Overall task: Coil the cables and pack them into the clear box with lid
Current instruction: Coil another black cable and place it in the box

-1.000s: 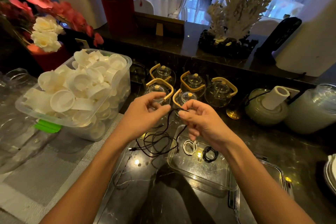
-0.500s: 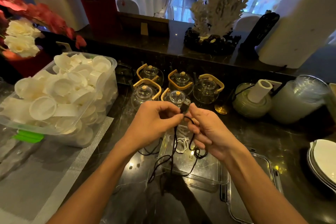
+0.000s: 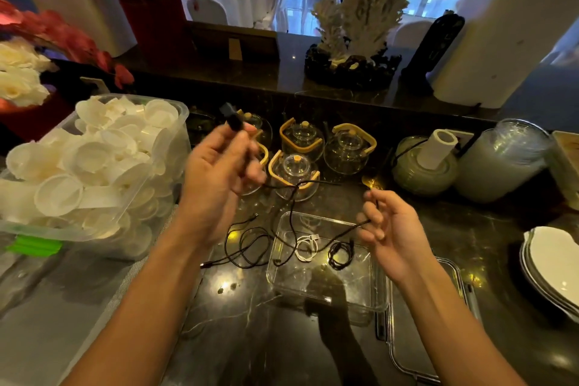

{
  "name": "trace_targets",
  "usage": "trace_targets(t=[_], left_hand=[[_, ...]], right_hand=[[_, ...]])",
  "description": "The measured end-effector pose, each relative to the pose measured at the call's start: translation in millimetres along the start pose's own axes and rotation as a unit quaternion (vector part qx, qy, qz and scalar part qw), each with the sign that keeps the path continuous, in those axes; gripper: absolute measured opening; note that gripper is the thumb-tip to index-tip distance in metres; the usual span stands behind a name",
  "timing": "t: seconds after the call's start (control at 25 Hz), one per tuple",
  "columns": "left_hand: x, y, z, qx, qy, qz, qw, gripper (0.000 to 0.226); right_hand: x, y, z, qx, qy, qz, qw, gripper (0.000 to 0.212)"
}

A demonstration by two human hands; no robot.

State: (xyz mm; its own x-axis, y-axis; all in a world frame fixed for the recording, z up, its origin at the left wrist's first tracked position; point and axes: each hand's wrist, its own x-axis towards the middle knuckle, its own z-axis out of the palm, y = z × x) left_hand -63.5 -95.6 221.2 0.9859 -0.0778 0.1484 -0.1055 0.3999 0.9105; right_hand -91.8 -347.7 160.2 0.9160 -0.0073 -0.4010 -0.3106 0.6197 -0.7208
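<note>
From my head camera: my left hand [image 3: 219, 178] pinches the plug end of a black cable [image 3: 293, 213], raised above the worktop [image 3: 238, 323]. My right hand [image 3: 388, 235] has its grip curled round the same cable, which sags into the clear box [image 3: 372, 288]. Inside the box lie a white coil [image 3: 306, 247] and a black coil [image 3: 341, 254]. The lid [image 3: 454, 273] lies just right of it.

The left hand [image 3: 219, 172] is blurry, so how its fingers hold the black plug [image 3: 233, 119] is hard to see. The lid [image 3: 451, 323] is partly behind the right arm. The white plates [image 3: 551, 263] are cut off by the right edge.
</note>
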Motion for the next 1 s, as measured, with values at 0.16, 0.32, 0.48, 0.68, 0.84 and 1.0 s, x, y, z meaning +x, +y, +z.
trace_targets(t=[0.16,0.32,0.48,0.68,0.84,1.0], left_hand=[[10.2,32.5,-26.7,-0.089,0.028,0.011,0.996,0.016],[10.0,34.6,-12.4,-0.125,0.003,-0.043,0.991,0.018],[2.3,13.2,33.5,-0.114,-0.057,-0.141,0.982,0.017],[-11.7,-33.1,76.5,-0.078,-0.092,-0.243,0.963,0.011],[-2.9,-51.8,79.1,-0.013,-0.039,-0.198,0.979,0.017],[2.3,-70.8,75.7,0.010,-0.072,-0.222,0.972,0.026]], right_hand=[[-0.9,1.4,-24.4,-0.002,0.028,0.032,0.999,0.031],[-12.4,12.5,-48.7,-0.258,-0.057,0.129,0.956,0.032],[-21.5,26.8,-52.2,-0.473,-0.097,0.119,0.868,0.008],[-29.9,13.2,-14.7,-0.372,-0.131,-0.104,0.913,0.023],[-35.4,23.1,6.0,-0.275,-0.139,-0.086,0.948,0.036],[-32.7,33.1,7.0,-0.207,-0.122,-0.049,0.969,0.029]])
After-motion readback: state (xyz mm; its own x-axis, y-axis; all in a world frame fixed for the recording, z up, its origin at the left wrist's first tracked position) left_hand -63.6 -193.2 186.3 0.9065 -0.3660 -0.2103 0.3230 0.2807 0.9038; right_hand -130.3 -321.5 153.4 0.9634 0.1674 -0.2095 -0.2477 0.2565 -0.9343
